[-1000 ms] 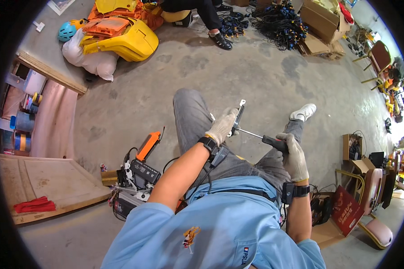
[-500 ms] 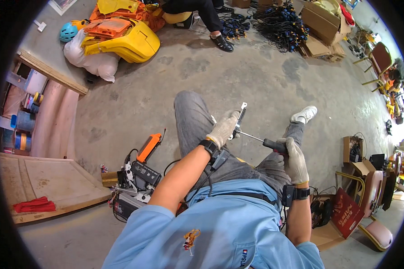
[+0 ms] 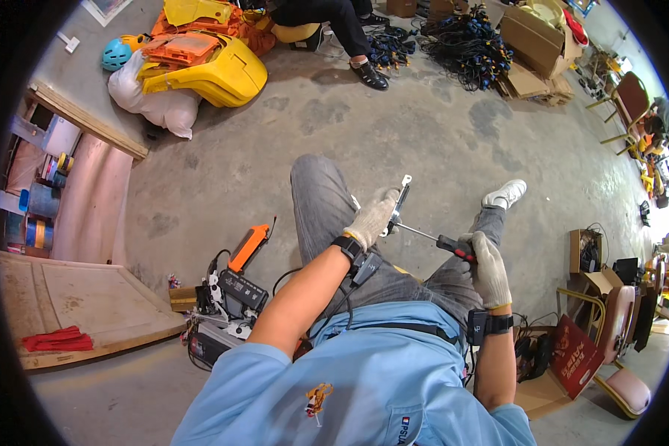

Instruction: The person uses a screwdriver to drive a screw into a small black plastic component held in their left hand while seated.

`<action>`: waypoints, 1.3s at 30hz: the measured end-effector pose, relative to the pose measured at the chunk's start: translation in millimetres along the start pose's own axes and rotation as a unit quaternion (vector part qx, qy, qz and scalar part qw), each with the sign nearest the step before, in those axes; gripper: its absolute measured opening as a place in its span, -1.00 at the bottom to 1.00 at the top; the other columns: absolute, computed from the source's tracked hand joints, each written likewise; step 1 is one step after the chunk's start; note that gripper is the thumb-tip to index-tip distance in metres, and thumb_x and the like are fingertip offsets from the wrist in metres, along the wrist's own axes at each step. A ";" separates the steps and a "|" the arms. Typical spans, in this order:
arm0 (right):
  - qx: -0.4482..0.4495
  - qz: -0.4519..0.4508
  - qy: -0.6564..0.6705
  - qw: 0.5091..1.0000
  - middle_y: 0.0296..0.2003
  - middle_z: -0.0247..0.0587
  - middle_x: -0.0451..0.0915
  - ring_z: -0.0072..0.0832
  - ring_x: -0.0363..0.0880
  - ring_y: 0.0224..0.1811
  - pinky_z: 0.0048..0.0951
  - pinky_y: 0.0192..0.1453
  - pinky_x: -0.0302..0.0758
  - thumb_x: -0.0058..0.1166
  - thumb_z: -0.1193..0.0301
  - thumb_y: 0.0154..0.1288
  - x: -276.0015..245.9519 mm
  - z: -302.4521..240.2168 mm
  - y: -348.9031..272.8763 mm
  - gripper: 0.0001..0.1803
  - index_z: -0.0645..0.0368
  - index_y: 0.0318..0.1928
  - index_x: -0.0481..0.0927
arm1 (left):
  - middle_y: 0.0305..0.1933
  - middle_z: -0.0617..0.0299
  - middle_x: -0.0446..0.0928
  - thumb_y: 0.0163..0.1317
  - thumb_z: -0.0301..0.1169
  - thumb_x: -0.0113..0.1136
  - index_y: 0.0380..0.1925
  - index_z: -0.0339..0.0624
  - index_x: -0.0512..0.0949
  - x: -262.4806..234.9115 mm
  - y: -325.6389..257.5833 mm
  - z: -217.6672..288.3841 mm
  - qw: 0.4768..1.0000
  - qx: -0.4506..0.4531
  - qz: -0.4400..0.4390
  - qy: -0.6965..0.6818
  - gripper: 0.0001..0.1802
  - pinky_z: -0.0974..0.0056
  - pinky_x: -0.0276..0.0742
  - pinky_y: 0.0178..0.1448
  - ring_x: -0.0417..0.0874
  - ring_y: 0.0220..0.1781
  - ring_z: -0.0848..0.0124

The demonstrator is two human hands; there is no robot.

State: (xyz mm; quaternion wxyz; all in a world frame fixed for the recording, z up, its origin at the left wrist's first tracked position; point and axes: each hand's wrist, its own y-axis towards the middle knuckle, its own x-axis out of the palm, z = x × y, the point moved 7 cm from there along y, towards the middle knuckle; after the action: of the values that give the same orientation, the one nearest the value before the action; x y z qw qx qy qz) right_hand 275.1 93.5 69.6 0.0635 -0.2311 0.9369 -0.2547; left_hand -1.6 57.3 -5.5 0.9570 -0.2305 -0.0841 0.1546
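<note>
"Any writing?"

"Pale printing across the red carton [image 3: 576, 358] at four o'clock; lettering on the shirt pocket [image 3: 407, 425]."

"And the bracket [image 3: 401, 199]?"

"Slim, dark, pale-ended — tilted toward one o'clock, just right of centre. Left hand [image 3: 372, 223] closed on it. Right hand [image 3: 489, 273] closed around the black-and-red screwdriver [image 3: 453, 246] handle — shaft reaching the bracket."

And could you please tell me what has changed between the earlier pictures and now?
The black-and-red screwdriver seems to have turned slightly: more red shows on its handle beside the gloved right hand. The whole scene sits slightly lower in view, suggesting a small head movement. Nothing was picked up or released: the gloved left hand still holds the narrow black-and-silver metal part, with the screwdriver's shaft toward it.
</note>
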 end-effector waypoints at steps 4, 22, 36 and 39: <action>-0.078 0.017 -0.010 0.997 -0.09 -0.27 0.59 -0.60 0.53 -0.32 -0.52 -0.20 0.52 0.04 0.26 0.64 -4.1 8.9 11.0 -0.66 0.23 0.19 0.59 | -0.23 0.22 0.55 0.63 -0.04 -0.01 0.36 -0.10 0.50 -0.3 4.6 -8.8 0.999 -0.005 0.010 -0.032 -0.49 0.31 0.71 -0.40 0.66 -0.40 0.45; -0.097 0.001 0.176 0.980 -0.01 -0.15 0.58 -0.43 0.63 -0.02 -0.43 0.05 0.64 0.10 0.47 0.51 -13.9 21.1 19.8 -0.66 0.31 0.22 0.54 | -0.20 0.19 0.58 0.66 -0.06 0.00 0.39 -0.21 0.47 0.1 0.7 -1.5 1.000 0.013 -0.007 0.026 -0.47 0.33 0.75 -0.36 0.69 -0.34 0.47; -0.068 0.013 0.079 0.995 -0.10 -0.21 0.61 -0.55 0.60 -0.23 -0.49 -0.15 0.53 0.10 0.46 0.52 -7.6 10.4 14.1 -0.66 0.27 0.23 0.56 | -0.28 0.17 0.63 0.66 -0.04 0.00 0.37 -0.23 0.48 -2.3 5.0 -3.5 0.997 0.031 -0.001 0.075 -0.45 0.31 0.72 -0.35 0.69 -0.38 0.47; -0.086 -0.018 0.140 0.986 -0.04 -0.22 0.62 -0.52 0.62 -0.11 -0.45 0.03 0.62 0.13 0.59 0.44 -11.4 17.2 17.0 -0.62 0.24 0.24 0.54 | -0.33 0.24 0.62 0.61 0.09 0.01 0.37 -0.09 0.49 -3.4 4.5 -5.5 0.998 0.021 0.010 0.054 -0.41 0.26 0.60 -0.30 0.64 -0.41 0.44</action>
State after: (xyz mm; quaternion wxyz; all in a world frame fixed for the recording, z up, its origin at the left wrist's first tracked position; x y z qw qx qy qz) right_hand 282.4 104.1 46.2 -0.0934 -0.2148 0.9506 -0.2037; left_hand -4.7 57.7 -12.7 0.9632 -0.2188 -0.0270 0.1537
